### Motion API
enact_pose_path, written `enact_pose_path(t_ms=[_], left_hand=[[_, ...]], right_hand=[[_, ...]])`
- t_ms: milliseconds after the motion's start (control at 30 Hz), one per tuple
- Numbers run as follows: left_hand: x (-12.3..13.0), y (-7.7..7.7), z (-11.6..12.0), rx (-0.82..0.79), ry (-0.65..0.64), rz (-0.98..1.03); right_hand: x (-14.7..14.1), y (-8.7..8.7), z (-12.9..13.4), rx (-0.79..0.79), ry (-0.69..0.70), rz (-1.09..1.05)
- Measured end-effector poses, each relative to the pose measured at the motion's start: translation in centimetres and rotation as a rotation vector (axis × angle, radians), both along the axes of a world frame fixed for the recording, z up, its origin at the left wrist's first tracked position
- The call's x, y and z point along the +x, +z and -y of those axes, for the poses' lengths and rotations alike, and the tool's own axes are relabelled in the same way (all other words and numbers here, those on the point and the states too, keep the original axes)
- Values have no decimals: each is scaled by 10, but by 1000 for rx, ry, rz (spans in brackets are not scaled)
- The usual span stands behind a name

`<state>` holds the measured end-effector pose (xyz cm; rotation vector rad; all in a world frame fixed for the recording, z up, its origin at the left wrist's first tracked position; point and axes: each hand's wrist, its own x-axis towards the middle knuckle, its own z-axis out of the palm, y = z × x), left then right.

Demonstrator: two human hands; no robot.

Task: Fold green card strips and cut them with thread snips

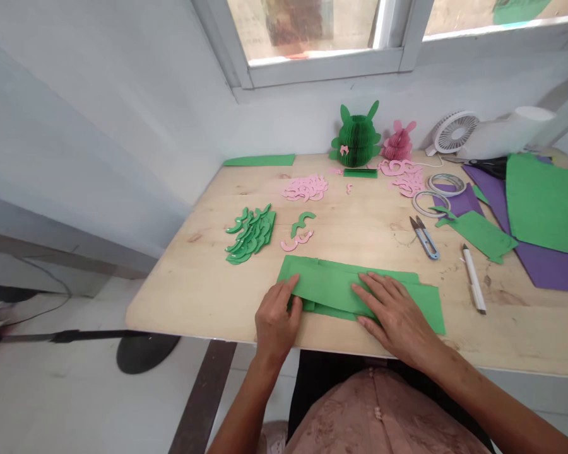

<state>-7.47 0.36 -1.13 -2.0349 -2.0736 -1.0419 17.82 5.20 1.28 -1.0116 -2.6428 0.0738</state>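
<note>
Several overlapping strips of green paper (334, 285) lie near the front edge of the table. My left hand (277, 318) is closed at their left end, thumb below and fingers on top of the paper edge. Stretched out flat, the fingers of my right hand (397, 315) rest on the strips right of the middle. Just behind the paper are a wavy green cut-out (303, 222) and a wavy pink cut-out (296, 241). A pile of scalloped green pieces (250, 236) lies to the left of them.
Pink cut-outs (305, 188) lie farther back. A green honeycomb paper figure (356, 142) and a smaller pink figure (398, 142) stand by the wall. On the right are blue thread snips (425, 238), a white pen (474, 279), tape rolls (431, 204), a small fan (455, 133) and purple sheets (549, 268).
</note>
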Motion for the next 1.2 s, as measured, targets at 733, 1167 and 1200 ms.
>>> enact_pose_path(t_ms=[733, 1167, 1200], left_hand=[[-2, 10, 8, -56, 57, 31], [-2, 8, -4, -115, 171, 254], [-5, 9, -4, -121, 185, 297]], right_hand=[[0, -5, -4, 26, -14, -57], [2, -8, -4, 72, 34, 11], [2, -8, -4, 72, 32, 12]])
